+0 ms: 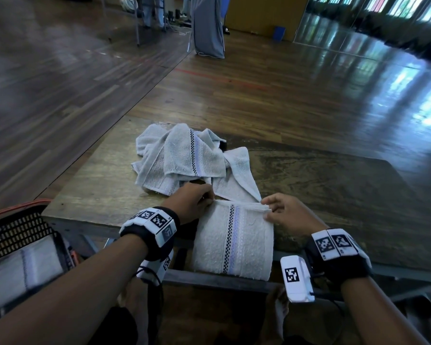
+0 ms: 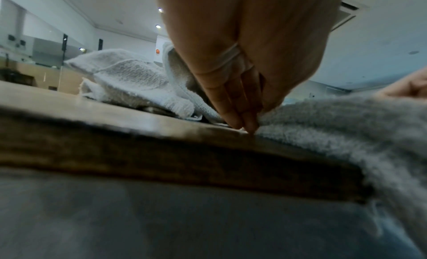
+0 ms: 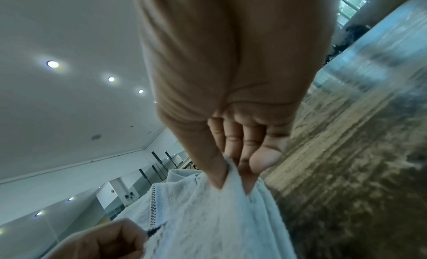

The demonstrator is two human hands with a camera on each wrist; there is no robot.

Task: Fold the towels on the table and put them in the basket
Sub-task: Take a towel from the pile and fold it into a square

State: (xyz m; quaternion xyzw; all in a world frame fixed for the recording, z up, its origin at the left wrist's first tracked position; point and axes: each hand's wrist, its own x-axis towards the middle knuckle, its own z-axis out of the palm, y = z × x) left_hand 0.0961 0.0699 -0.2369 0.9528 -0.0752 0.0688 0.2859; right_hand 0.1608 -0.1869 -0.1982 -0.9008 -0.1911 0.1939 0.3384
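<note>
A white towel (image 1: 234, 240) with a checkered stripe lies folded at the table's near edge and hangs over it. My left hand (image 1: 197, 201) pinches its far left corner, seen close up as left hand (image 2: 245, 124) on the towel (image 2: 335, 127). My right hand (image 1: 281, 210) pinches the far right corner; in the right wrist view the right hand (image 3: 233, 182) has thumb and fingers closed on the towel (image 3: 208, 217). A crumpled pile of towels (image 1: 182, 158) lies further back on the table. The black mesh basket (image 1: 18, 235) stands at the lower left, with a folded towel (image 1: 28, 270) inside.
The wooden table (image 1: 334, 190) has bare surface to the right of the towels. Its metal frame (image 1: 222, 280) runs along the near edge. An orange cable (image 1: 13, 207) lies behind the basket. Wooden floor stretches beyond; a grey covered stand (image 1: 208, 26) is far off.
</note>
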